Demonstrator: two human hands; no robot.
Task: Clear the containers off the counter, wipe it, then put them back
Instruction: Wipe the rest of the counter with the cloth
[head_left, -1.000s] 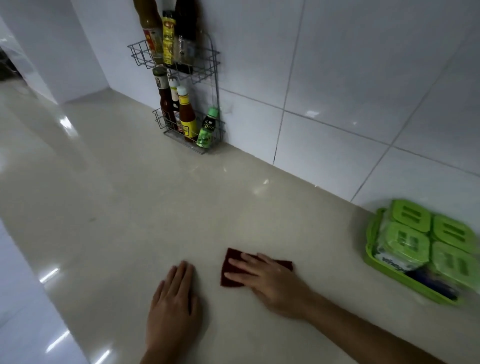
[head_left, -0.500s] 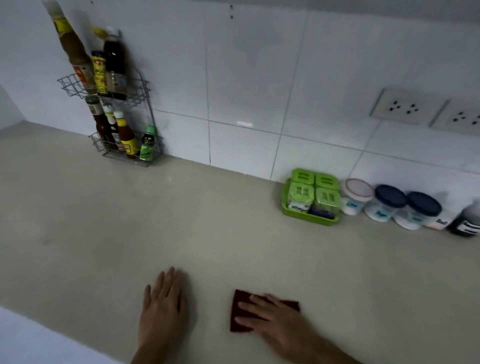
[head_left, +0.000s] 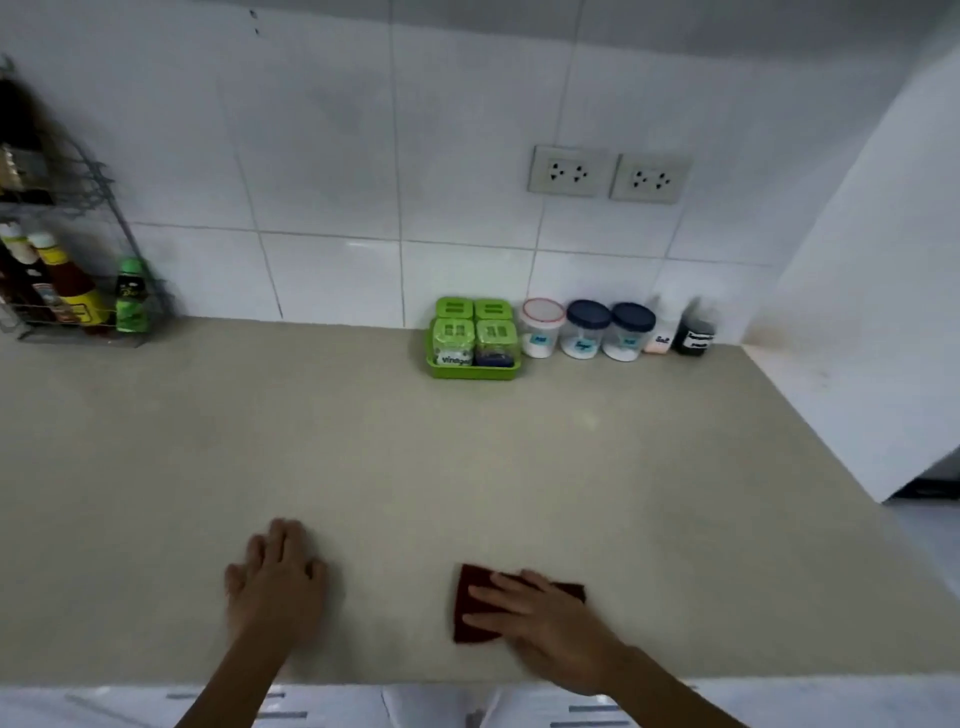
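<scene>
A dark red cloth (head_left: 466, 603) lies near the front edge of the beige counter (head_left: 467, 457), and my right hand (head_left: 540, 618) presses flat on it with straight fingers. Beside it to the left, my left hand (head_left: 275, 582) rests palm down on the bare counter. Against the back wall stands a green tray (head_left: 470, 368) holding several green-lidded boxes. To its right are a red-rimmed jar (head_left: 541, 327), two blue-lidded jars (head_left: 587, 328) (head_left: 629, 330), a small salt bottle (head_left: 661, 332) and a dark bottle (head_left: 695, 332).
A wire rack (head_left: 78, 291) with sauce bottles stands at the far left against the tiled wall. Two wall sockets (head_left: 608, 174) sit above the jars. A white side wall (head_left: 872, 312) bounds the counter on the right. Drawer fronts show below the front edge.
My view swung right, bringing the jars, the sockets and the side wall into sight. My right hand keeps pressing on the cloth near the front edge, and my left hand stays flat beside it.
</scene>
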